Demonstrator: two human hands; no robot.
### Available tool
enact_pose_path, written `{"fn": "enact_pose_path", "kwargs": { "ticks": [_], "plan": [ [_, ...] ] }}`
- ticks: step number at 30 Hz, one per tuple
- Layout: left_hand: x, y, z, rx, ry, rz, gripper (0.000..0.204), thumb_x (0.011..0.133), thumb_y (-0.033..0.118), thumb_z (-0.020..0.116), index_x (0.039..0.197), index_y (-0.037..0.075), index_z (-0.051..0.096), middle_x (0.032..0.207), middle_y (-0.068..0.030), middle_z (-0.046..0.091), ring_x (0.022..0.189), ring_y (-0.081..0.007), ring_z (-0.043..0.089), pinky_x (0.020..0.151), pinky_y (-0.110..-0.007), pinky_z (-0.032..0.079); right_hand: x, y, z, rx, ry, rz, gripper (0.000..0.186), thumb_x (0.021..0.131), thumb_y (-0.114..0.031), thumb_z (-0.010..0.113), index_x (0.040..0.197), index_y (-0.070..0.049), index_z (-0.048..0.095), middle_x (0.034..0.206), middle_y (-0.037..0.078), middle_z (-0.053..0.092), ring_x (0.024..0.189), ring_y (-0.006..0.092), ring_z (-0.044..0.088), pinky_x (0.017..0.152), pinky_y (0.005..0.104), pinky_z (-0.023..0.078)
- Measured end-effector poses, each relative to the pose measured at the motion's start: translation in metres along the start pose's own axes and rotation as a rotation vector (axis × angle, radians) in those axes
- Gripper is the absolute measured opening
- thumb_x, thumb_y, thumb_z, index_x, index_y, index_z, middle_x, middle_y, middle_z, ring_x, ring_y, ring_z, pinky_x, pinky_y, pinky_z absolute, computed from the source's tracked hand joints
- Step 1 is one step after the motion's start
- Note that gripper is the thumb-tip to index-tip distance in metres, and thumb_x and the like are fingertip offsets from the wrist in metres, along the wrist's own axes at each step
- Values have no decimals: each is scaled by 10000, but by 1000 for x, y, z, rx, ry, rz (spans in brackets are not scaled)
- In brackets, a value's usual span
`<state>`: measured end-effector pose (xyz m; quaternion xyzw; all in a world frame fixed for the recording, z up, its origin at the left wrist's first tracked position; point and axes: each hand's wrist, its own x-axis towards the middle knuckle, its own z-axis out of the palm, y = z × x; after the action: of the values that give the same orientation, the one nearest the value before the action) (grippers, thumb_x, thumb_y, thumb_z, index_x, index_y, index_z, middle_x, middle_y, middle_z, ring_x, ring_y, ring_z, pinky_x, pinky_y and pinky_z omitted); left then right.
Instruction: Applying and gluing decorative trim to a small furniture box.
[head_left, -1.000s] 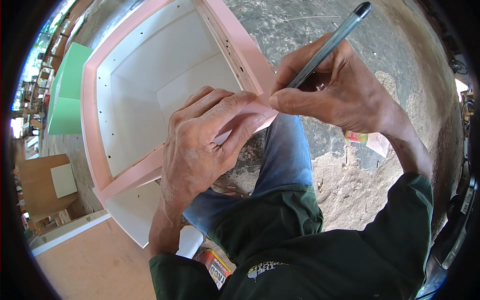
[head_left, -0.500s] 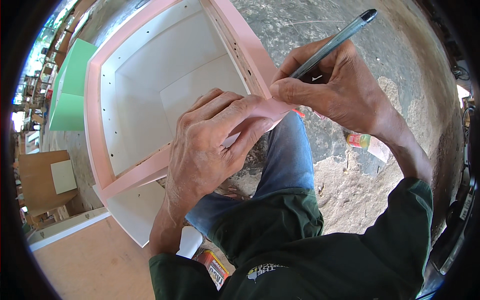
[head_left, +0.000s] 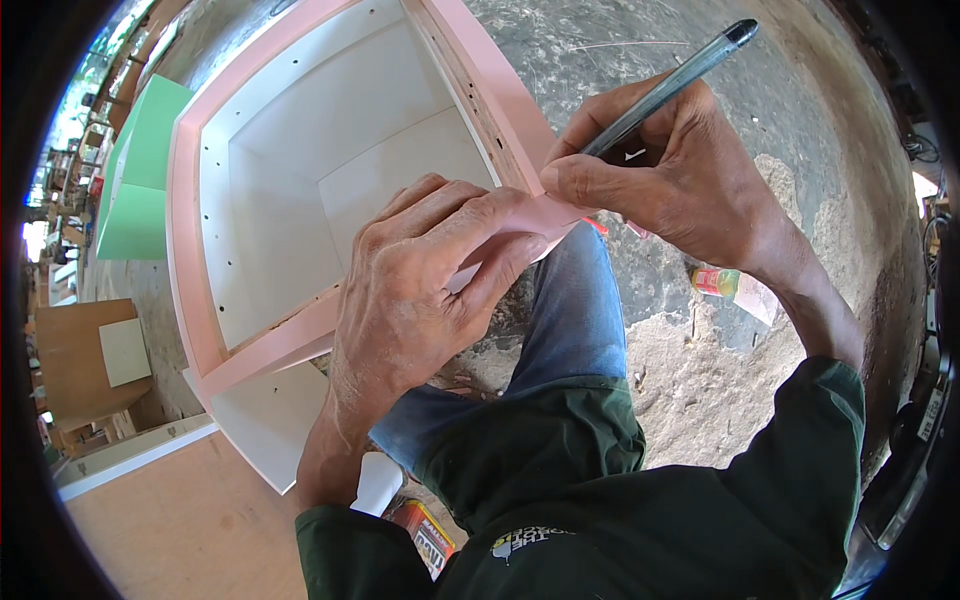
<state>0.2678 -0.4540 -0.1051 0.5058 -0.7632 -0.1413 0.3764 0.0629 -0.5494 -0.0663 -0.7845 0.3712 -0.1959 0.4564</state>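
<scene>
In front of me stands a white box cabinet with a pink front frame [head_left: 186, 210], its hollow side facing up. My left hand [head_left: 410, 280] grips the frame at its near right corner, fingers over the top and thumb beneath the pink edge. At that same corner my right hand [head_left: 685, 185] holds a ballpoint pen [head_left: 675, 85] with a dark end cap, slanting up to the right. The pen's writing tip is hidden behind my fingers, which are close to or touching the pink corner.
Green panels [head_left: 140, 205] stand at the far left, above a brown board [head_left: 75, 350]. A light wooden panel [head_left: 190, 520] fills the lower left. A red-and-yellow tin [head_left: 425, 530] is by my left sleeve. On the rough floor at right lies a small labelled bottle [head_left: 712, 281].
Almost nothing differs. Both hands keep their grip at the corner, and the view has shifted very slightly.
</scene>
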Motion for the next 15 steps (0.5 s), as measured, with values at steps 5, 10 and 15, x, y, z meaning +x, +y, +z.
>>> {"fn": "enact_pose_path", "kwargs": {
  "ticks": [5, 10, 15],
  "plan": [
    [0, -1, 1, 5, 8, 10, 173, 848, 82, 784, 1016, 93, 747, 910, -70, 726, 845, -282, 675, 758, -387, 548, 0, 1, 0, -8, 2, 1, 178, 910, -167, 800, 957, 1, 761, 781, 42, 724, 709, 79, 664, 644, 232, 525],
    [1, 0, 1, 3, 3, 9, 171, 849, 84, 784, 1016, 92, 747, 911, -70, 724, 840, -282, 671, 756, -390, 546, -1, -1, 0, 18, 6, 44, 176, 910, -164, 801, 958, 0, 761, 792, 45, 727, 729, 90, 676, 683, 242, 545],
    [0, 1, 0, 0, 8, 1, 172, 848, 86, 787, 1015, 99, 748, 916, -69, 724, 837, -282, 670, 752, -391, 545, -1, 2, 1, 17, 2, 5, 184, 909, -174, 806, 960, -2, 764, 793, 50, 727, 728, 89, 673, 684, 241, 542]
  ]
}}
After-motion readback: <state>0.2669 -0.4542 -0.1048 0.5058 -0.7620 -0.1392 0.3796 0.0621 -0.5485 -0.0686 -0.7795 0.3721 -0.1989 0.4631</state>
